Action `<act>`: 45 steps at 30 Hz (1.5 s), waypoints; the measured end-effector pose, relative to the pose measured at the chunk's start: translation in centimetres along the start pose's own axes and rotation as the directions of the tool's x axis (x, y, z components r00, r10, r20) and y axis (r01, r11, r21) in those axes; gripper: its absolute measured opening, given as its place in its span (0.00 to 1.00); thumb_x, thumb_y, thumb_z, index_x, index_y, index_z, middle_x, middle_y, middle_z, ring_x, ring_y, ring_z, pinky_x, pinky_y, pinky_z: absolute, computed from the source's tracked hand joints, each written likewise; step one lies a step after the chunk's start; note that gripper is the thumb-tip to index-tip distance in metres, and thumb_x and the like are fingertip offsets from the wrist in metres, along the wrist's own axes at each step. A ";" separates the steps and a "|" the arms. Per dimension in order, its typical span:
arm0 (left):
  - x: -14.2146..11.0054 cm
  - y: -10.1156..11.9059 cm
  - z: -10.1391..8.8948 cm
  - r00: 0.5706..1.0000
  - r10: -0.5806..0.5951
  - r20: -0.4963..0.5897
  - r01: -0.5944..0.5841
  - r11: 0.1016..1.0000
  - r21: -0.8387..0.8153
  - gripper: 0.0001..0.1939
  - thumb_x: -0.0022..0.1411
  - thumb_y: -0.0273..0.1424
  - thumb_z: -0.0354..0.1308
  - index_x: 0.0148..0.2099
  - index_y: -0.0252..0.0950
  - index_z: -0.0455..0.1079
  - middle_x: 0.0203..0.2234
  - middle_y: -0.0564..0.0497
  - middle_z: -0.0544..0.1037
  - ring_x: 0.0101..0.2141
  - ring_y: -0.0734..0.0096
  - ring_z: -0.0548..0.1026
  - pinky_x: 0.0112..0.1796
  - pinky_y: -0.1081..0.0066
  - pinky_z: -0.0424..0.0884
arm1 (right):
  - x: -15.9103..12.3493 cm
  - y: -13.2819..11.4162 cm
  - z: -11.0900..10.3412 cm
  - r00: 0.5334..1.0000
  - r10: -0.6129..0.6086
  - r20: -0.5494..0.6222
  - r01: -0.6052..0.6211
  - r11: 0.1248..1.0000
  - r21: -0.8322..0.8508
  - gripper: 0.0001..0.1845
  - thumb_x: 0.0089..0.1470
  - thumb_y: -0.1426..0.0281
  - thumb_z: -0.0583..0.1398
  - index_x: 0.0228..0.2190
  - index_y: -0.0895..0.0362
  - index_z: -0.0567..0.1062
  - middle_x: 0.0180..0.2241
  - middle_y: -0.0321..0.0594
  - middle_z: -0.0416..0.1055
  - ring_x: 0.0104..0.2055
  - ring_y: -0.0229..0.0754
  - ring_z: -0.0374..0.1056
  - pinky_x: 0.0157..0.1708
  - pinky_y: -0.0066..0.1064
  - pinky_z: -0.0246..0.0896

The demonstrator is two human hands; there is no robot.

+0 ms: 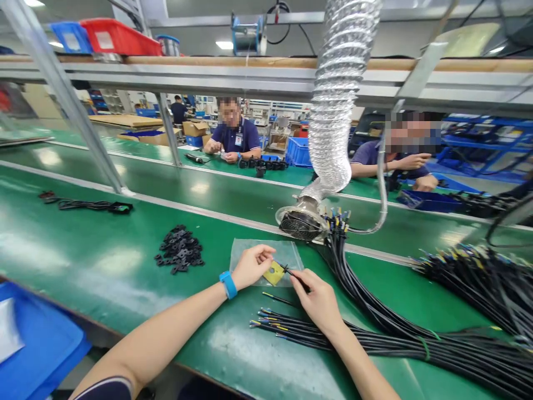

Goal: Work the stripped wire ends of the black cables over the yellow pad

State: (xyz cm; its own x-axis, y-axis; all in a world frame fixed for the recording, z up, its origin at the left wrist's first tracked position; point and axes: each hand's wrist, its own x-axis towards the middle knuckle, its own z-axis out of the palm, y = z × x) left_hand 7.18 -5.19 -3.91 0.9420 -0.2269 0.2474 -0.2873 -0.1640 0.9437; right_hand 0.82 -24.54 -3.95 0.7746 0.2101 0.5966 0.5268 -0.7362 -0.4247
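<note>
My right hand (318, 297) is closed around a black cable (296, 274), whose tip points left and fans into short thin wires. At that tip, the fingertips of my left hand (252, 265) are pinched together on a thin wire end. Just below the fingertips is a yellow square piece (273, 273) with a dark round mark or hole. It lies over a clear plastic bag (244, 250) on the green bench. Under my right forearm runs a bundle of black cables (308, 330) with stripped, coloured wire ends facing left.
Left of my hands is a pile of small black plastic parts (180, 247). A fume duct (333, 100) hangs down to a round fan (302, 222). More cable bundles (474, 283) lie at right. Two people sit across the bench (158, 183); a blue bin (37, 344) stands at lower left.
</note>
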 end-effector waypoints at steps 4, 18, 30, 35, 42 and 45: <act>0.7 -0.6 -0.4 0.998 0.005 -0.057 0.001 0.994 0.108 0.10 0.56 0.24 0.55 0.39 0.33 0.75 0.30 0.49 0.78 0.28 0.72 0.73 0.33 0.73 0.70 | 0.3 0.8 -0.2 0.997 -0.061 -0.041 0.056 0.993 -0.105 0.17 0.64 0.62 0.52 0.38 0.55 0.79 0.30 0.39 0.74 0.29 0.38 0.71 0.29 0.27 0.63; 1.8 0.9 -5.1 0.972 0.182 0.150 -0.230 0.584 0.779 0.10 0.61 0.25 0.52 0.36 0.36 0.75 0.33 0.48 0.78 0.36 0.68 0.76 0.37 0.72 0.69 | 3.5 4.2 1.2 0.980 0.159 0.120 -0.050 0.778 -0.626 0.15 0.60 0.67 0.54 0.40 0.62 0.78 0.31 0.46 0.70 0.31 0.46 0.69 0.25 0.31 0.57; -1.2 0.3 -20.8 0.916 -0.084 -0.391 0.400 0.159 0.903 0.14 0.65 0.29 0.48 0.41 0.32 0.75 0.40 0.37 0.74 0.45 0.51 0.72 0.41 0.61 0.68 | -0.9 -3.6 -2.2 0.759 0.173 0.628 -0.227 0.974 0.007 0.11 0.58 0.66 0.56 0.26 0.55 0.72 0.30 0.38 0.69 0.33 0.41 0.67 0.34 0.29 0.59; -2.4 -1.4 -21.2 0.902 -0.078 -0.425 0.433 0.170 0.885 0.15 0.65 0.28 0.46 0.42 0.33 0.75 0.39 0.39 0.75 0.41 0.54 0.74 0.38 0.64 0.69 | -0.1 -3.5 -1.7 0.752 0.206 0.626 -0.284 0.959 0.026 0.07 0.55 0.68 0.58 0.27 0.56 0.70 0.31 0.37 0.67 0.32 0.39 0.65 0.34 0.28 0.59; -2.3 -1.6 -21.1 0.877 -0.014 -0.480 0.471 0.221 0.854 0.19 0.66 0.28 0.42 0.46 0.30 0.74 0.40 0.36 0.74 0.43 0.51 0.74 0.40 0.60 0.70 | 0.3 -2.9 -1.2 0.784 0.253 0.567 -0.240 0.966 -0.098 0.03 0.53 0.72 0.57 0.28 0.55 0.68 0.32 0.37 0.67 0.33 0.40 0.65 0.35 0.30 0.58; -2.2 -2.1 -21.5 0.831 0.085 -0.550 0.454 0.469 0.758 0.18 0.65 0.29 0.46 0.49 0.32 0.73 0.41 0.38 0.75 0.44 0.53 0.74 0.43 0.60 0.71 | 0.0 -2.6 -1.1 0.795 0.207 0.570 -0.210 0.976 -0.062 0.06 0.55 0.71 0.54 0.26 0.55 0.66 0.31 0.37 0.67 0.33 0.40 0.64 0.34 0.30 0.57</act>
State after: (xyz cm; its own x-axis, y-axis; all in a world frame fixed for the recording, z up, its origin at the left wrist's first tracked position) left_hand 9.48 16.24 -1.70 0.8537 0.3255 0.4065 0.1610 -0.9073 0.3884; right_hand -0.98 -23.37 -2.10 0.9246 0.3809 -0.0014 0.3298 -0.8024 -0.4974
